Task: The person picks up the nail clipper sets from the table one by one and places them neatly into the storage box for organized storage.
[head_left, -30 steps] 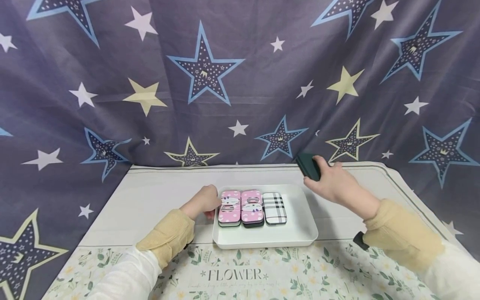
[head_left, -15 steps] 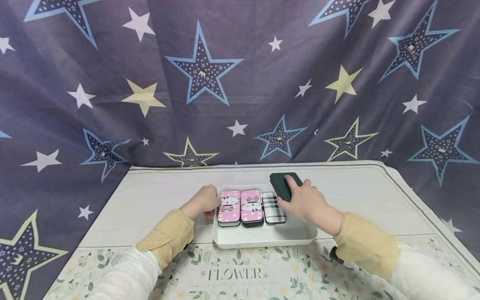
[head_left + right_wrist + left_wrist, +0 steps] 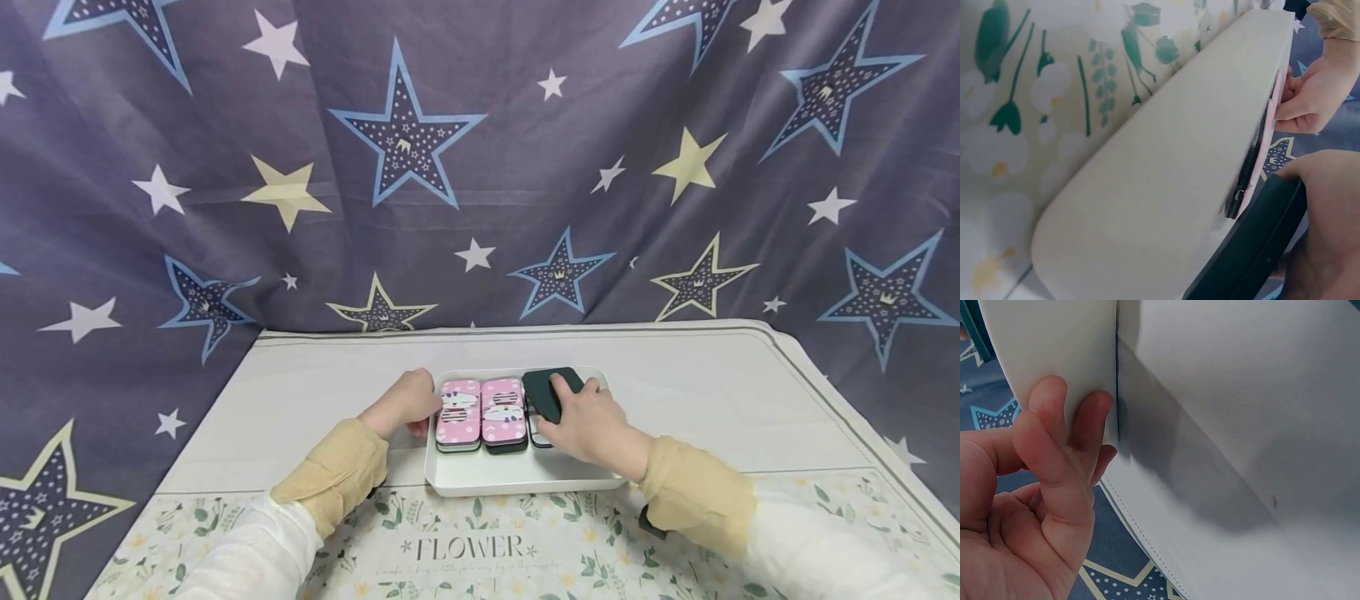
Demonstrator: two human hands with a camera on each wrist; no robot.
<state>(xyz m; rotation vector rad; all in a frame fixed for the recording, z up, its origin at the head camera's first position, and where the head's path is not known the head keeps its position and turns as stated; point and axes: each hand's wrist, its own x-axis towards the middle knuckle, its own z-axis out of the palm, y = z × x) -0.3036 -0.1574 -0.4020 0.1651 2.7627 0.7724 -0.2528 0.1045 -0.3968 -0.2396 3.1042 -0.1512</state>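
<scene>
My right hand (image 3: 596,425) grips a flat dark green rectangular case (image 3: 553,385) with thumb and fingers, tilted above the right side of a row in a white tray (image 3: 495,481). Beneath it a plaid tin (image 3: 536,432) is mostly hidden. To the left, side by side, lie two stacks topped by pink cartoon tins, the left one (image 3: 459,425) and the middle one (image 3: 504,425). My left hand (image 3: 408,404) holds the tray's left end; in the left wrist view its curled fingers (image 3: 1050,450) press the outer wall (image 3: 1066,344). The right wrist view shows the case's dark edge (image 3: 1254,244).
The tray stands on a pale tablecloth (image 3: 330,367) whose front part has a flower print and the word FLOWER (image 3: 471,548). A dark star-patterned curtain (image 3: 480,200) hangs right behind the table's far edge.
My right hand has carried the dark green case from the back right of the table leftward and down over the plaid tin. The left hand has stayed at the tray's left end.
</scene>
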